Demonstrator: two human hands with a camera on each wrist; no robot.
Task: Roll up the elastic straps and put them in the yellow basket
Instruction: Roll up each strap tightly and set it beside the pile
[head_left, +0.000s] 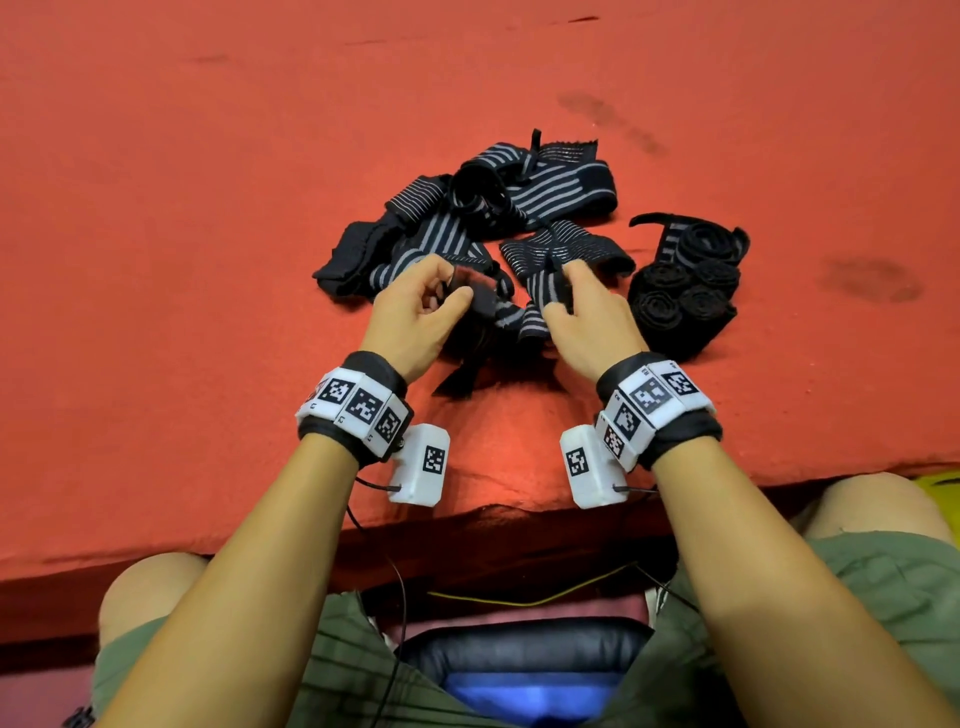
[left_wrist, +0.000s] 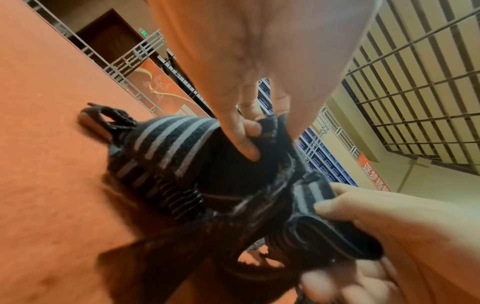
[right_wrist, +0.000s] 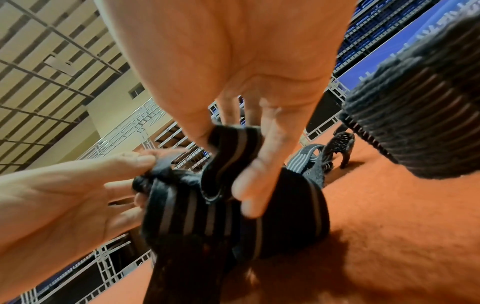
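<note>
Two hands, one strap between them, at the middle of the head view. Pinched in the left hand (head_left: 415, 312) grip: the plain black end of the strap (head_left: 511, 317), thumb and forefinger pressed together on it, the other fingers curled. Held in the right hand (head_left: 587, 317) grip: a striped stretch of the same strap, fingers bent round it and, in the left wrist view, wrapped about a part-wound coil. Raised a little off the red worktop (head_left: 208, 208), with a black tail hanging down toward the near edge.

Just above the hands, lay a heap (head_left: 519, 192) of loose black straps with grey stripes, tangled and overlapping; cannot tell how many. To the right of the heap and just beside the right hand, stood a cluster of rolls (head_left: 685, 291): five as far as could be counted, four packed close on end and one looser coil above them, touching one another.

Left wide open red cloth at the left, the top and the far right of the frame. Ran across the lower frame, under the forearms, the near worktop edge.

At the right border, below that edge, showed a sliver of yellow (head_left: 941, 486); cannot tell whether basket, nor what was in it.
</note>
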